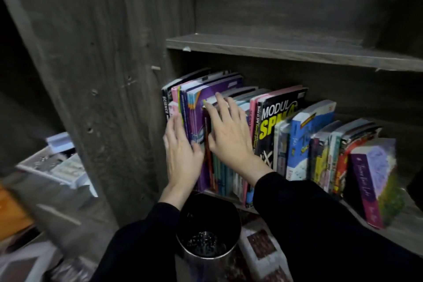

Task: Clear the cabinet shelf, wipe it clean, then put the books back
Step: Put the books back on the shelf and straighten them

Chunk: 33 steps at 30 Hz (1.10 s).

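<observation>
Black bin (207, 209), colourful books (282, 135) upright, tightly packed

Black book spine (165, 107), left end of the shelf (407, 224): "SCIENCE" in white, reading downward; remainder covered. Black book cover (278, 121), mid-shelf: "MODUL" in white above "SPM" in yellow. Purple book (364, 181), right end: cursive spine lettering, illegible. Other spines too blurred to read.

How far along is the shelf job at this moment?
Done: nothing evident, as books fill the shelf. In hand: left hand and right hand touch the leftmost books. Left: probably clearing, wiping and restocking; no cloth shows.
</observation>
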Tool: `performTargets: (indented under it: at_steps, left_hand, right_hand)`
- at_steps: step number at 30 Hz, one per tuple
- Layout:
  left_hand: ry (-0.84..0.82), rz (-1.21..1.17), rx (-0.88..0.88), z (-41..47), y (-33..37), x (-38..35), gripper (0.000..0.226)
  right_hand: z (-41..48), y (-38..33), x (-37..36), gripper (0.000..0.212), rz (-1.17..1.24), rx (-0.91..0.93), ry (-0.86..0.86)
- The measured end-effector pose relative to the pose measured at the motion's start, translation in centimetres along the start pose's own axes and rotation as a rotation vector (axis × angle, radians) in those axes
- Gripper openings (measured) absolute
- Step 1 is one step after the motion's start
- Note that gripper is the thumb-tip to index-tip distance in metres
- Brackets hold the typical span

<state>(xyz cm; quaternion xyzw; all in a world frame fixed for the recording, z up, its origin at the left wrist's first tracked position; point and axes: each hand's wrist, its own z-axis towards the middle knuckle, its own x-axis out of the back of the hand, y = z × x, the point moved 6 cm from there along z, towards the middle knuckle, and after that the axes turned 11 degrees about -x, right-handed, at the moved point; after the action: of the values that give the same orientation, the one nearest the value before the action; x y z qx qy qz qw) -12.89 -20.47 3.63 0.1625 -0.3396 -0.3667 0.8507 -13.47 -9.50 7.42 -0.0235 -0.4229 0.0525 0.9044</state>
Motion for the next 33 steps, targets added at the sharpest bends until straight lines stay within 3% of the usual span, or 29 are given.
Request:
performTargets:
  at_steps: [4,11,19,23,27,29,33]
  left_hand:
    - [-0.006,-0.014,-0.001,-0.2,-0.3,-0.2,0.07]
    - [-0.051,0.109,0.015,1.6,-0.7,1.3,0.077]
    - [-0.217,0.193,0.115,2.8,-1.8,1.2,0.073]
    - [-0.152,0.154,0.114,2.3,-1.4,1.5,0.071]
    - [0.062,0.207,0.016,-0.7,-0.6,3.2,0.055]
    - [0.158,0.125,-0.041,-1.8,-0.8,3.9,0.047]
    - [0.059,-0.114,0.068,-0.9,-2.9,3.6,0.049]
  right_hand:
    - [1.6,-1.4,0.2,0.071,0.114,0.029,-0.057]
    - [5.4,-4.0,-0.4,0.081,0.329,0.012,-0.362]
    - [5.5,-3.6,-0.8,0.083,0.296,0.011,-0.353]
    - [5.5,-3.4,-0.9,0.084,0.29,0.029,-0.335]
    - [5.5,-3.1,-1.0,0.085,0.303,0.04,-0.347]
    - [5.5,-3.1,-1.0,0.087,0.295,0.04,-0.355]
    - [5.6,-3.2,-1.0,0.087,0.301,0.054,-0.361]
